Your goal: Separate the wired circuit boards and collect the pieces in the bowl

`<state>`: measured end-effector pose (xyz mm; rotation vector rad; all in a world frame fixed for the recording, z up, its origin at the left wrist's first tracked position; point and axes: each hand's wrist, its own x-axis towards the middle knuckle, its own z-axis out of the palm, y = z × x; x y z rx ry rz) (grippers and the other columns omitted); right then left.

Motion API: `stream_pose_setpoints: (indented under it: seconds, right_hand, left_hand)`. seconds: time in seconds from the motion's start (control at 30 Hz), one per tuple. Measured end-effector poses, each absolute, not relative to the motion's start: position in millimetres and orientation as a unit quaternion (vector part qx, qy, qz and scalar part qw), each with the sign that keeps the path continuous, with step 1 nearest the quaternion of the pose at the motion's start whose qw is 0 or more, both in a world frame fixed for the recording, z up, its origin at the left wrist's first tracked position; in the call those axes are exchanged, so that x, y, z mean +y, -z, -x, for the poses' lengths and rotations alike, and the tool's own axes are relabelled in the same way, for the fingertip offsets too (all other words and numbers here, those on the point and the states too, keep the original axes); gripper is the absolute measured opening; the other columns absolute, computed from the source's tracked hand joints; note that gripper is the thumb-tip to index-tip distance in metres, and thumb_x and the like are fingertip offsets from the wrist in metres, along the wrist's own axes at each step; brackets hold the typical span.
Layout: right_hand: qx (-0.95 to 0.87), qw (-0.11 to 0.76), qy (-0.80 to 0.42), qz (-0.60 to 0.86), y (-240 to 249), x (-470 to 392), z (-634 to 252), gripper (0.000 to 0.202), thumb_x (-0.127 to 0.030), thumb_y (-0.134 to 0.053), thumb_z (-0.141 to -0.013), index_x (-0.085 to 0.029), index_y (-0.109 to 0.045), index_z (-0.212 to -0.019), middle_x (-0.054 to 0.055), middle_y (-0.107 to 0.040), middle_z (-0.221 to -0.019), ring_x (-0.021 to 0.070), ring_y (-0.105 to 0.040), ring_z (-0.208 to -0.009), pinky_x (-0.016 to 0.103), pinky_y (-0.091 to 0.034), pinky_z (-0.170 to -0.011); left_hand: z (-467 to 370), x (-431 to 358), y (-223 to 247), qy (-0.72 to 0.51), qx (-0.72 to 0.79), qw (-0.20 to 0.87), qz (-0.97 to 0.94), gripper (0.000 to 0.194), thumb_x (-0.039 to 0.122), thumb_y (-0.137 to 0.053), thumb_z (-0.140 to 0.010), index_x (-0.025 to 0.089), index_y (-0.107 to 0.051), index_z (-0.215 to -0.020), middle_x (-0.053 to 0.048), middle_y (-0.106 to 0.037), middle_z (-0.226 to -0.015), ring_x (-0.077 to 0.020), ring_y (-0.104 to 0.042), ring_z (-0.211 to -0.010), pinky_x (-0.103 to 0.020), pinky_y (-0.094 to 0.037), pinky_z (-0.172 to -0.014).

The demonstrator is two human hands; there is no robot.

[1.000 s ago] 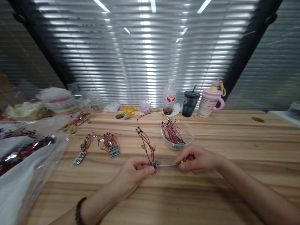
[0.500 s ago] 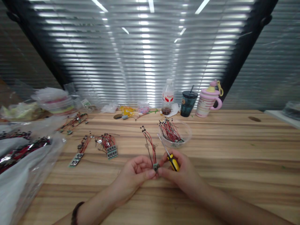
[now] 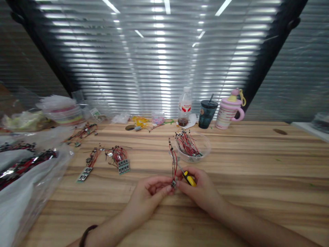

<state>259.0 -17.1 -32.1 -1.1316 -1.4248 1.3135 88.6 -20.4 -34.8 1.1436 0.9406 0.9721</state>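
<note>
A small circuit board (image 3: 173, 184) with red and black wires pointing away from me is pinched between my fingertips. My left hand (image 3: 153, 192) closes on its left side with thumb and fingers. On its right side, my right hand (image 3: 199, 183) touches the board with thumb and fingertip and also holds a yellow and black screwdriver (image 3: 189, 179), its shaft pointing up and left. Just beyond my hands, a clear round bowl (image 3: 206, 147) holds many red and black wired parts. To the left lie two wired board panels (image 3: 123, 166) (image 3: 85, 174).
Plastic bags (image 3: 23, 199) with wired parts cover the left side of the wooden table. Along the back stand stacked plastic lids (image 3: 63, 113), a bottle (image 3: 184, 108), a dark cup (image 3: 207, 115) and a pink mug (image 3: 225, 115).
The small board has turned and shifted slightly right, and its wires have swung right, closer together and nearer the bowl. The screwdriver has tilted a little further left.
</note>
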Motion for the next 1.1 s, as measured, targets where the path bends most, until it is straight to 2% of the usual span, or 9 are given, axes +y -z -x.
stream_pose_setpoints:
  seconds: [0.1, 0.23, 0.4, 0.5, 0.63, 0.8, 1.1]
  right_hand:
    - [-0.600, 0.427, -0.511, 0.443, 31, -17, -260, 0.008, -0.018, -0.061, -0.072, -0.015, -0.062, -0.080, 0.000, -0.062, -0.075, 0.0129, -0.056, -0.071, 0.022, -0.044, -0.067]
    - [-0.604, 0.438, -0.489, 0.452, 27, -16, -261, 0.008, -0.017, -0.060, -0.071, -0.014, -0.062, -0.078, 0.001, -0.062, -0.074, 0.0135, -0.057, -0.071, 0.023, -0.044, -0.067]
    - [-0.591, 0.433, -0.492, 0.470, 15, -14, -265, 0.010, -0.020, -0.062, -0.069, -0.013, -0.060, -0.076, 0.000, -0.061, -0.070, 0.0128, -0.056, -0.066, 0.023, -0.046, -0.063]
    - [-0.593, 0.450, -0.456, 0.488, 1, -7, -278, 0.022, -0.025, -0.065, -0.066, -0.013, -0.061, -0.084, 0.002, -0.063, -0.073, 0.0137, -0.058, -0.066, 0.024, -0.047, -0.061]
    - [-0.611, 0.478, -0.341, 0.531, -18, 16, -314, 0.030, -0.031, -0.069, -0.063, -0.014, -0.061, -0.086, 0.004, -0.065, -0.072, 0.0161, -0.061, -0.065, 0.027, -0.049, -0.059]
    - [-0.668, 0.405, -0.197, 0.592, -17, 43, -351, 0.029, -0.030, -0.067, -0.064, -0.012, -0.061, -0.087, 0.006, -0.067, -0.069, 0.0187, -0.063, -0.063, 0.029, -0.048, -0.059]
    - [-0.710, 0.348, -0.176, 0.586, -10, 48, -351, 0.024, -0.032, -0.067, -0.064, -0.013, -0.063, -0.079, 0.005, -0.067, -0.064, 0.0182, -0.060, -0.056, 0.027, -0.044, -0.053]
  left_hand:
    - [-88, -20, 36, -0.424, 0.414, 0.617, -0.519, 0.018, 0.022, -0.073, -0.065, 0.018, -0.071, -0.083, -0.002, -0.073, -0.074, -0.0104, -0.066, -0.067, -0.018, -0.054, -0.067]
    - [-87, -22, 35, -0.431, 0.443, 0.546, -0.565, 0.015, 0.019, -0.070, -0.068, 0.019, -0.071, -0.083, -0.002, -0.073, -0.079, -0.0095, -0.065, -0.068, -0.016, -0.053, -0.065]
    - [-86, -27, 34, -0.457, 0.452, 0.476, -0.600, 0.018, 0.019, -0.070, -0.067, 0.020, -0.070, -0.085, -0.003, -0.072, -0.085, -0.0124, -0.066, -0.075, -0.019, -0.054, -0.072]
    - [-85, -28, 32, -0.496, 0.469, 0.480, -0.551, 0.026, 0.019, -0.073, -0.065, 0.021, -0.066, -0.090, -0.002, -0.071, -0.086, -0.0116, -0.066, -0.076, -0.018, -0.054, -0.074]
    - [-86, -21, 31, -0.535, 0.470, 0.507, -0.485, 0.032, 0.020, -0.075, -0.064, 0.019, -0.060, -0.092, 0.000, -0.068, -0.082, -0.0095, -0.064, -0.076, -0.015, -0.052, -0.072]
    - [-85, -12, 37, -0.507, 0.457, 0.550, -0.481, 0.024, 0.023, -0.071, -0.070, 0.018, -0.054, -0.087, 0.002, -0.065, -0.080, -0.0061, -0.060, -0.074, -0.014, -0.048, -0.071]
    - [-85, -9, 37, -0.480, 0.475, 0.551, -0.491, 0.021, 0.025, -0.070, -0.070, 0.014, -0.057, -0.082, 0.001, -0.061, -0.075, -0.0074, -0.058, -0.069, -0.016, -0.046, -0.067]
